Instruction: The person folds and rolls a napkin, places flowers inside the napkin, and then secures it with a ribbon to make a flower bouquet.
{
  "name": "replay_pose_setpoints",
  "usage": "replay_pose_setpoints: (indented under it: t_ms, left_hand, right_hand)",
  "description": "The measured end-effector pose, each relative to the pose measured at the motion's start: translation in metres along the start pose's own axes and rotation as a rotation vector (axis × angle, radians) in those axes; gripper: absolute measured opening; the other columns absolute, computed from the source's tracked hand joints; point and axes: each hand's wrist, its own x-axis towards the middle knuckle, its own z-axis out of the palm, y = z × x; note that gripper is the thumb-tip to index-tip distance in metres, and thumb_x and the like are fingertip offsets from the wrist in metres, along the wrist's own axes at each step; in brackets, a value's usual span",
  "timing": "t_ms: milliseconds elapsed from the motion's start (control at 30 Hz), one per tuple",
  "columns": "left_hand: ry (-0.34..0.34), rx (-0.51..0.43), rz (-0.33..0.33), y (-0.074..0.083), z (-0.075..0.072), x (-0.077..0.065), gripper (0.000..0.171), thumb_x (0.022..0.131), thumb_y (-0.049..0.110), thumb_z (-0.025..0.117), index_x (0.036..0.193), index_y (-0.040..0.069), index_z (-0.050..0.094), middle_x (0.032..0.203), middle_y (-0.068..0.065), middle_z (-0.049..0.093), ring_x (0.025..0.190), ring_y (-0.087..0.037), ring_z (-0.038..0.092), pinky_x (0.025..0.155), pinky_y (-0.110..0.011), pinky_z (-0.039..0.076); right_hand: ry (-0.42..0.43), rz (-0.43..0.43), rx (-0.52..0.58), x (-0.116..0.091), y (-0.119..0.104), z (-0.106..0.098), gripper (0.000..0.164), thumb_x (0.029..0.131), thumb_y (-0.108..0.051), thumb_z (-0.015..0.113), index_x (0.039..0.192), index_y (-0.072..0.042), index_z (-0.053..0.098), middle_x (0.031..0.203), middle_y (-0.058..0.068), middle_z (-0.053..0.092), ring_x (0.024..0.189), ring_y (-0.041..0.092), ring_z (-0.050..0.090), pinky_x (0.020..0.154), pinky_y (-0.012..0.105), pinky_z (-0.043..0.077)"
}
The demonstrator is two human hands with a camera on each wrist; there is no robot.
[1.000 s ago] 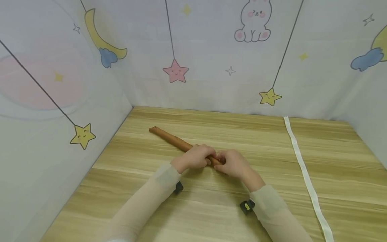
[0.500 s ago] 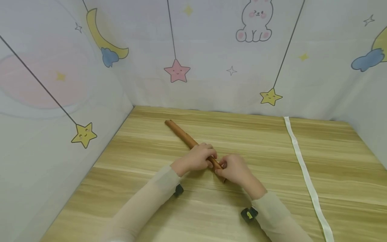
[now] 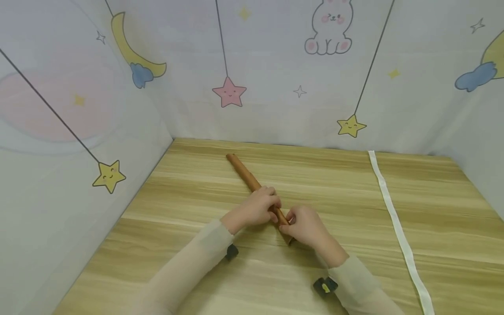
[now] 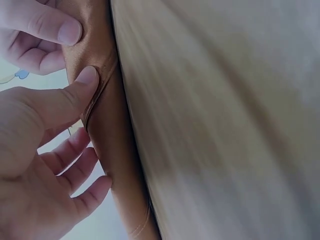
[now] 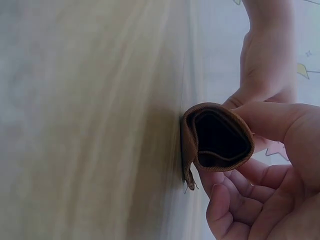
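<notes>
A long brown cloth (image 3: 245, 173), rolled into a tube with a slight sheen, lies slantwise on the wooden table in the head view. My left hand (image 3: 257, 205) holds it a little past its middle, towards the near end. Just beyond, my right hand (image 3: 308, 224) pinches the roll close to that end. Seen from the left wrist, the left thumb presses beside a loose stitched edge of the rolled cloth (image 4: 122, 165), with the other fingers behind. In the right wrist view the hollow end of the cloth (image 5: 189, 142) faces me, layered, with a frayed flap below.
On the right a narrow white strip (image 3: 395, 216) runs from the table's back edge towards the front. White curtain-like walls (image 3: 271, 118) with printed stars enclose the wooden table (image 3: 244, 280) at the back and sides. A small black camera (image 3: 325, 286) sits at my right wrist.
The rolled cloth has turned: its far end has swung right and away, and its near end has come towards me. My right hand has moved slightly nearer me; the left stays almost in place.
</notes>
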Motion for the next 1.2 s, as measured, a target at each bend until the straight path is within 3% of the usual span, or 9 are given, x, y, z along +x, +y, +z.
replay_pose_setpoints:
  t_ms: [167, 333, 667, 900, 1067, 1200]
  left_hand:
    - [-0.011, -0.067, -0.024, 0.002, 0.001, -0.003, 0.018, 0.08, 0.023, 0.067, 0.096, 0.017, 0.063, 0.092, 0.003, 0.047, 0.083, -0.01, 0.041, 0.071, -0.021, 0.039]
    - [-0.018, -0.118, -0.003, 0.003, 0.003, -0.003, 0.018, 0.08, 0.018, 0.067, 0.098, 0.014, 0.062, 0.094, 0.005, 0.053, 0.082, -0.008, 0.048, 0.071, -0.02, 0.041]
    - [-0.063, -0.19, -0.008, 0.013, 0.005, -0.004, 0.021, 0.082, 0.012, 0.065, 0.103, 0.012, 0.061, 0.09, 0.005, 0.063, 0.076, -0.005, 0.054, 0.067, -0.017, 0.043]
    - [-0.116, -0.301, -0.028, 0.017, 0.007, -0.005, 0.026, 0.083, 0.007, 0.062, 0.109, 0.009, 0.06, 0.096, 0.001, 0.063, 0.079, -0.005, 0.054, 0.068, -0.017, 0.044]
    - [-0.138, -0.321, -0.048, 0.019, 0.006, -0.005, 0.029, 0.083, 0.003, 0.061, 0.111, 0.009, 0.059, 0.102, 0.0, 0.062, 0.084, -0.005, 0.054, 0.07, -0.017, 0.044]
    - [-0.144, -0.32, -0.023, 0.02, 0.008, -0.002, 0.03, 0.083, 0.002, 0.06, 0.113, 0.008, 0.059, 0.104, -0.001, 0.062, 0.085, -0.006, 0.054, 0.072, -0.017, 0.044]
  right_hand:
    - [-0.013, 0.033, 0.04, -0.006, -0.003, -0.001, 0.015, 0.072, -0.015, 0.072, 0.072, -0.006, 0.06, 0.064, 0.0, 0.058, 0.051, 0.011, 0.05, 0.045, 0.024, 0.04]
    - [-0.013, 0.03, 0.057, -0.011, -0.003, -0.001, 0.015, 0.072, -0.014, 0.072, 0.069, -0.007, 0.059, 0.062, -0.001, 0.059, 0.05, 0.011, 0.05, 0.045, 0.024, 0.04]
    - [-0.017, 0.017, 0.046, -0.019, -0.003, 0.0, 0.018, 0.072, -0.012, 0.071, 0.064, -0.008, 0.055, 0.056, -0.001, 0.051, 0.046, 0.009, 0.041, 0.041, 0.02, 0.031]
    - [-0.017, 0.023, 0.05, -0.024, -0.004, 0.001, 0.025, 0.072, -0.011, 0.069, 0.059, -0.008, 0.049, 0.052, -0.002, 0.045, 0.044, 0.008, 0.037, 0.04, 0.019, 0.027]
    - [-0.017, 0.003, 0.064, -0.026, -0.002, 0.002, 0.028, 0.073, -0.012, 0.069, 0.057, -0.008, 0.046, 0.049, -0.003, 0.041, 0.042, 0.007, 0.034, 0.039, 0.017, 0.025]
    - [-0.013, -0.005, 0.072, -0.028, 0.0, 0.002, 0.027, 0.073, -0.011, 0.069, 0.059, -0.007, 0.046, 0.05, -0.003, 0.041, 0.042, 0.007, 0.034, 0.039, 0.016, 0.025]
